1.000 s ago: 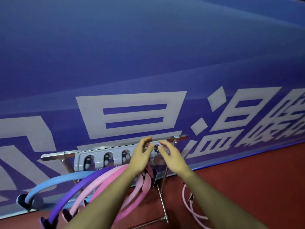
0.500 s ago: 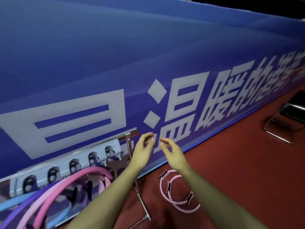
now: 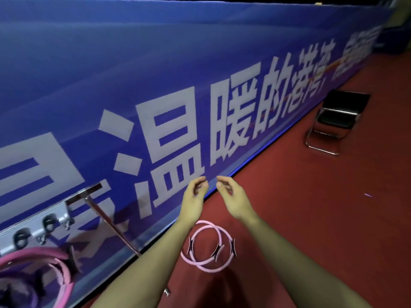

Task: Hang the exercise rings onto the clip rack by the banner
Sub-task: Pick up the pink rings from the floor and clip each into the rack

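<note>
Two pale pink exercise rings (image 3: 208, 246) with dark padded grips lie flat on the red floor (image 3: 322, 218), overlapping one another, close to the foot of the long blue banner (image 3: 155, 74) with large white characters. From the single head view, both forearms reach forward above them: the left hand (image 3: 195, 194) and the right hand (image 3: 231, 194) hover side by side, each with fingers loosely curled and holding nothing, thumbs and fingertips near but pinching no object. The rings sit below and just nearer the body than the hands, roughly between the two forearms, so either hand could drop to them; the left wrist appears directly over their upper edge, and I judge it the slightly nearer one. The grey metal clip rack (image 3: 35, 227) with its row of dark clips stands far to the left against the banner, on a thin metal leg (image 3: 111, 223), with a bright pink ring (image 3: 44, 261) and others already hanging beneath it. Any lifted ring would thus have to travel leftward along the banner. A folding black chair (image 3: 335, 121) stands well apart to the right.
</note>
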A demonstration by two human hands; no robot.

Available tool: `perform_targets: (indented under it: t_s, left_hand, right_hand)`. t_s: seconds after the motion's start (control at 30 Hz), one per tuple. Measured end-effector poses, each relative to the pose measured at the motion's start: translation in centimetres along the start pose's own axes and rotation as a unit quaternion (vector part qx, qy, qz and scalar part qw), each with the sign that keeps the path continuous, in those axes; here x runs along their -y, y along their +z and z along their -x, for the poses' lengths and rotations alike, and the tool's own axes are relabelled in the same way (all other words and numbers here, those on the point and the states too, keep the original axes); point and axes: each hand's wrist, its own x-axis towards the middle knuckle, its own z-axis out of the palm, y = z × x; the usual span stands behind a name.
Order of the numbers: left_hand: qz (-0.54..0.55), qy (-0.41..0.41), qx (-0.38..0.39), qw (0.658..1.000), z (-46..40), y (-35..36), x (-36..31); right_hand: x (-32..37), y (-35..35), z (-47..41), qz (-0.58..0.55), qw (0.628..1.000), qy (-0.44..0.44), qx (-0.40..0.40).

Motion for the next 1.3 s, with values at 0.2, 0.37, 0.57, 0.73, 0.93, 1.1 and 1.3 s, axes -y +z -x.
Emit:
perform_targets:
  t_s: [0.2,0.37,0.57,0.73,0.93,1.1,1.3]
  left_hand:
    - [-0.006,0.001,0.011,1.000,-2.2,6.5,-1.4]
    - [0.012,-0.004,0.010,1.000,-5.9,9.0,-1.0]
    - [0.063,-0.017,-0.010,0.998,-12.5,10.4,0.7]
    - [0.084,-0.026,-0.021,0.996,-18.1,10.1,2.2]
    - [0.083,-0.036,-0.041,0.995,-23.3,8.5,4.1]
    - [0.080,-0.059,-0.078,0.992,-25.4,6.4,6.2]
    - [0.051,-0.101,-0.130,0.985,-25.9,4.0,9.0]
  right_hand:
    - [-2.6,-6.2,-1.5,-0.017,0.999,0.014,-0.034]
    - [-3.9,-7.2,-4.7,-0.012,0.999,0.021,-0.027]
    - [-5.5,-7.1,-10.8,0.014,0.999,0.045,-0.003]
    - [-7.2,-6.4,-16.7,0.036,0.998,0.052,0.005]
    - [-7.9,-4.2,-21.8,0.049,0.996,0.061,0.034]
    - [-10.1,-1.7,-25.0,0.057,0.994,0.074,0.059]
    - [-13.0,2.2,-27.4,0.053,0.984,0.080,0.148]
